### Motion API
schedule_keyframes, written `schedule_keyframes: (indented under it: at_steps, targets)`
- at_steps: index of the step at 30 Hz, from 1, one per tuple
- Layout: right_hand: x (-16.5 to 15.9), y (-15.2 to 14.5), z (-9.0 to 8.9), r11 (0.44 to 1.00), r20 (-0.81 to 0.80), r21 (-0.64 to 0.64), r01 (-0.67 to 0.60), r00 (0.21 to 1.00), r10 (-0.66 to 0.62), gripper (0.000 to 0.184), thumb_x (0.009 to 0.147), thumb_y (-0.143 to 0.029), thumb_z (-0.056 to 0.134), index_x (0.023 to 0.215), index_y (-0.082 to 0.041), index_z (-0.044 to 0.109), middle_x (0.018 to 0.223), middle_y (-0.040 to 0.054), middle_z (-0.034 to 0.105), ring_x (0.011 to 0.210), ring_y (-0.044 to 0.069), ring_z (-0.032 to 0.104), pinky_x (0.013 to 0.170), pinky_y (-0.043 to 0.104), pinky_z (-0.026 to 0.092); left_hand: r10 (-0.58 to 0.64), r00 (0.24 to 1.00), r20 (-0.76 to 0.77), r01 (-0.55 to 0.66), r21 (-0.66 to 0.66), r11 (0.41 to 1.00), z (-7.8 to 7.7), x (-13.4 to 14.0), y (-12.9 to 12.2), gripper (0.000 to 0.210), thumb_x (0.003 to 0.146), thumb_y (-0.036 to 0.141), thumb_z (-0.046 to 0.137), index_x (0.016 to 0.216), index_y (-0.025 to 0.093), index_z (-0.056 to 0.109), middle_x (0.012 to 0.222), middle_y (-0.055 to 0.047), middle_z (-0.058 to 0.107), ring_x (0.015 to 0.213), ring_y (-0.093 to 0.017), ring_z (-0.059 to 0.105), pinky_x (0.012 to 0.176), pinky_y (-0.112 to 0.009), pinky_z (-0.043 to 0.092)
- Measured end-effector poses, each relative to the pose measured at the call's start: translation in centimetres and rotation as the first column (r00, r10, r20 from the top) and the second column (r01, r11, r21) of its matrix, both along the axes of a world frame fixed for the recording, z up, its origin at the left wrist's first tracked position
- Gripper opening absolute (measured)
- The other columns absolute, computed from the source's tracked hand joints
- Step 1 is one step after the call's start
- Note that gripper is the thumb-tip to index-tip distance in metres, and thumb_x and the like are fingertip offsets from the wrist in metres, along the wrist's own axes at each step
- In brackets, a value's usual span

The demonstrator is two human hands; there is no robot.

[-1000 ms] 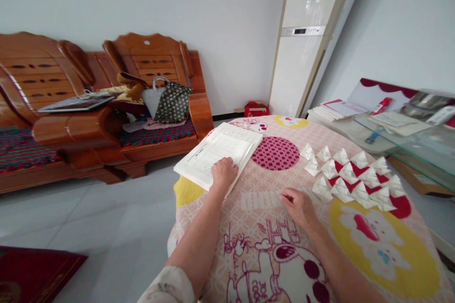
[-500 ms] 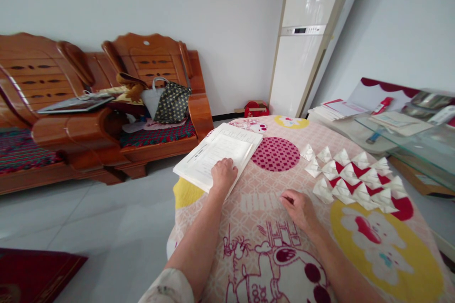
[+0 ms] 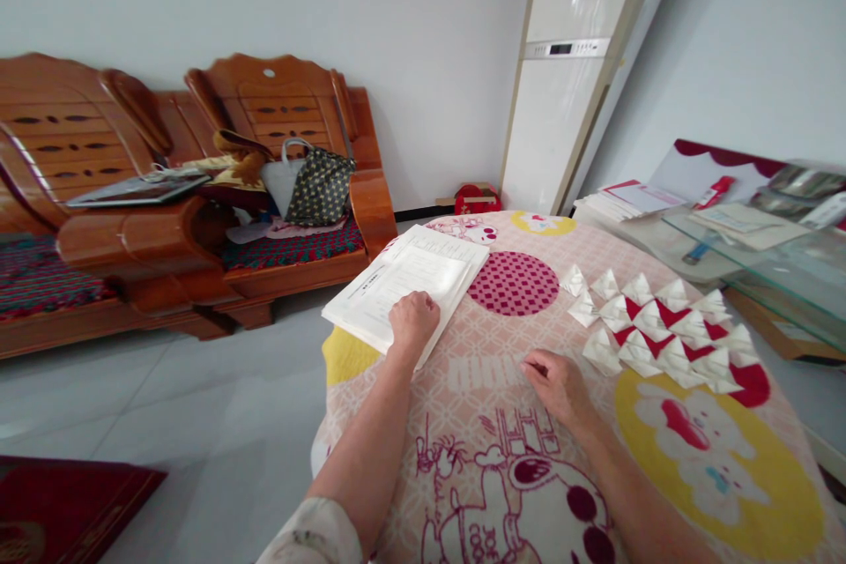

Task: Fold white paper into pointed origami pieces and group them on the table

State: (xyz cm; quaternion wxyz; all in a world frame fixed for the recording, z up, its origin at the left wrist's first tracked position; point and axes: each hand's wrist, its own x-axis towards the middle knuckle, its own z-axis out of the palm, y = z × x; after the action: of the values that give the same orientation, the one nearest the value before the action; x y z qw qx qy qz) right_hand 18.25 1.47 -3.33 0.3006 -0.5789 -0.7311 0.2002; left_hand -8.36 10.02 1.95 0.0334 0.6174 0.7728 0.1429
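My left hand (image 3: 413, 319) rests on the lower right part of a stack of printed paper sheets (image 3: 376, 295), its fingers curled into a loose fist. No object shows in it. On the patterned tablecloth (image 3: 456, 423), to the right of the stack, lies my right hand (image 3: 556, 383), also closed, thumb along the curled fingers and nothing visible inside. Farther right stand several folded white paper pieces (image 3: 638, 352) with pointed tops, set in rows. They are apart from my right hand.
A glass shelf (image 3: 746, 256) with papers and a metal bowl is at the right. Behind the table are a tall white air conditioner (image 3: 555, 123) and a red item (image 3: 477, 199) on the floor. Wooden armchairs (image 3: 278, 106) holding bags (image 3: 321, 187) stand at the left.
The fingers of my left hand have drawn in a little more over the sheets. My right hand, the stack and the folded pieces stay put; the view has shifted very slightly.
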Motion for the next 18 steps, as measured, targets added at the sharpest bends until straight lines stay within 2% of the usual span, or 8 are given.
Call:
schedule_keyframes:
  at_steps: [5, 10, 12, 14, 16, 18]
  targets:
    - [0.0, 0.0, 0.1, 1.0, 0.003, 0.007, -0.001, 1.0, 0.001, 0.023, 0.086, -0.029, 0.051, 0.067, -0.02, 0.059, 0.062, 0.0017, 0.059, 0.061, 0.017, 0.053, 0.061, 0.028, 0.037, 0.013, 1.0, -0.002, -0.013, 0.003, 1.0, 0.1, -0.4, 0.1, 0.033, 0.091, 0.024, 0.044, 0.098, 0.017, 0.075, 0.099, -0.014, 0.075, 0.097, -0.029, 0.071, 0.076, -0.033, 0.048]
    - [-0.1, 0.0, 0.2, 0.999, -0.016, 0.036, -0.002, 1.0, 0.002, 0.023, 0.086, -0.028, 0.052, 0.066, -0.02, 0.059, 0.06, 0.0011, 0.058, 0.058, 0.016, 0.053, 0.058, 0.028, 0.038, 0.008, 1.0, 0.004, -0.008, 0.063, 0.998, 1.4, 0.1, -0.6, 0.031, 0.094, 0.026, 0.044, 0.098, 0.018, 0.073, 0.099, -0.011, 0.075, 0.094, -0.026, 0.07, 0.073, -0.032, 0.047]
    - [-0.2, 0.0, 0.3, 0.997, -0.061, 0.074, 0.017, 0.998, -0.013, 0.022, 0.086, -0.027, 0.053, 0.067, -0.02, 0.061, 0.061, 0.0016, 0.06, 0.058, 0.016, 0.055, 0.058, 0.028, 0.041, -0.062, 0.998, 0.014, 0.061, 0.097, 0.993, 2.0, 1.3, -1.4, 0.029, 0.094, 0.027, 0.045, 0.096, 0.018, 0.073, 0.098, -0.01, 0.075, 0.093, -0.024, 0.07, 0.074, -0.03, 0.046]
    - [-0.3, -0.1, 0.6, 0.991, -0.13, 0.124, 0.055, 0.991, -0.039, 0.018, 0.087, -0.027, 0.053, 0.075, -0.019, 0.065, 0.066, 0.0031, 0.065, 0.061, 0.017, 0.059, 0.06, 0.028, 0.046, -0.18, 0.983, 0.036, 0.177, 0.078, 0.981, 2.4, 3.0, -2.4, 0.027, 0.093, 0.028, 0.048, 0.095, 0.019, 0.073, 0.097, -0.009, 0.075, 0.092, -0.023, 0.07, 0.075, -0.029, 0.046]
    - [-0.4, -0.2, 1.1, 0.979, -0.195, 0.18, 0.091, 0.979, -0.055, 0.017, 0.087, -0.027, 0.055, 0.093, -0.018, 0.069, 0.08, 0.0063, 0.071, 0.066, 0.018, 0.064, 0.064, 0.03, 0.052, -0.312, 0.947, 0.075, 0.31, 0.038, 0.95, 2.3, 4.7, -3.3, 0.025, 0.092, 0.026, 0.05, 0.094, 0.019, 0.074, 0.097, -0.009, 0.076, 0.091, -0.022, 0.069, 0.076, -0.028, 0.047]
    - [-0.7, -0.3, 1.5, 0.97, -0.231, 0.228, 0.084, 0.972, -0.029, 0.03, 0.088, -0.025, 0.055, 0.115, -0.018, 0.067, 0.104, 0.0117, 0.072, 0.074, 0.019, 0.067, 0.07, 0.032, 0.057, -0.422, 0.898, 0.123, 0.425, 0.007, 0.905, 1.8, 6.3, -4.0, 0.024, 0.09, 0.024, 0.051, 0.091, 0.019, 0.075, 0.095, -0.009, 0.076, 0.089, -0.021, 0.07, 0.077, -0.029, 0.047]
